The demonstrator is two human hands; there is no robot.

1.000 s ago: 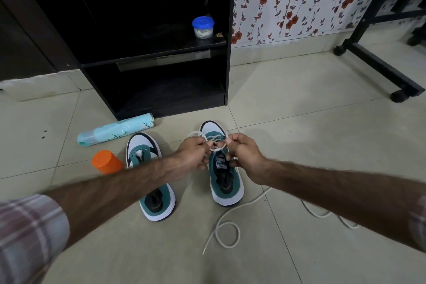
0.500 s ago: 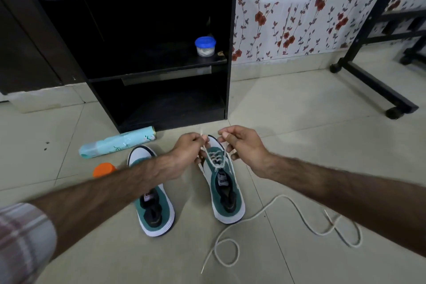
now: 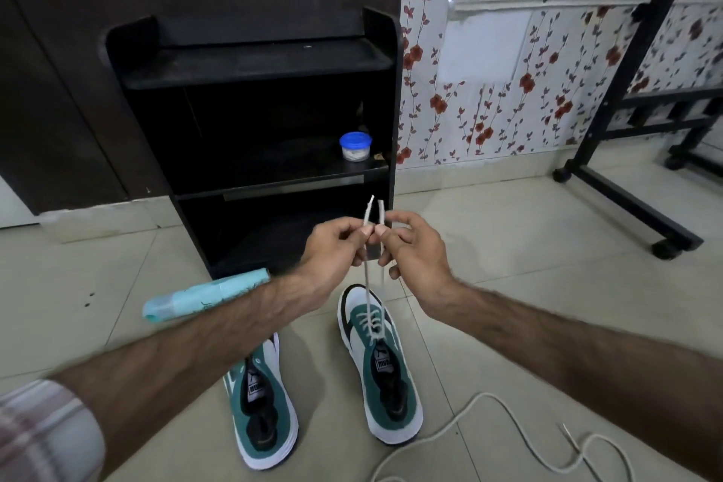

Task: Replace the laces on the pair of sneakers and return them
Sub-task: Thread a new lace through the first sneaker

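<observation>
Two teal and white sneakers stand on the tiled floor. The right sneaker has a white lace threaded through its front eyelets. Both lace ends run up from it, taut and side by side. My left hand pinches one end and my right hand pinches the other, close together above the shoe's toe. The two tips stick up past my fingers. The left sneaker sits beside it, partly under my left forearm, with no lace showing. A second loose white lace lies curled on the floor at the lower right.
A black shelf unit stands straight ahead, with a blue-lidded jar on its middle shelf. A light blue spray can lies on the floor at its foot. A black wheeled frame stands at the right by the floral wall.
Both hands rose from the shoe's eyelets, drawing the lace ends up and taut. The view tilted upward, so the orange cap by the left shoe is out of sight.
</observation>
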